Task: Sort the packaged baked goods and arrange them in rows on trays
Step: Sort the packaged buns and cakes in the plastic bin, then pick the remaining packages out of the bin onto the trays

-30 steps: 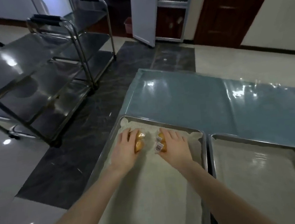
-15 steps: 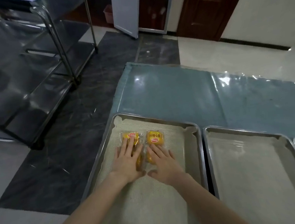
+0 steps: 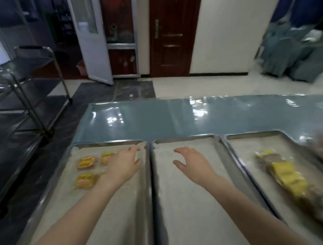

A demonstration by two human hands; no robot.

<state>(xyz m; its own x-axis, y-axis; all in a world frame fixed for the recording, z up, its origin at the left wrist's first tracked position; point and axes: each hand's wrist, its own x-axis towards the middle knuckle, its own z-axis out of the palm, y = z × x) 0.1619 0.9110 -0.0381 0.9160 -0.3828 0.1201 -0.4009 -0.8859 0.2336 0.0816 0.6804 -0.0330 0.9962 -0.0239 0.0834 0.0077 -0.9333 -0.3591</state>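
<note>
I see the left hand [image 3: 124, 166] palm-down over the far part of the left tray [image 3: 100, 143], fingers loosely spread and holding nothing. The right hand [image 3: 193, 162] is over the far part of the middle tray [image 3: 182, 207], fingers relaxed, thumb out, also empty. Three yellow packs [image 3: 86, 162] lie in the left tray's far left corner, just left of the left hand, whose wrist covers the spot beside the near one; the heap of packs [image 3: 288, 178] in the right tray [image 3: 254, 133] is smeared by blur and cut off at the frame edge.
</note>
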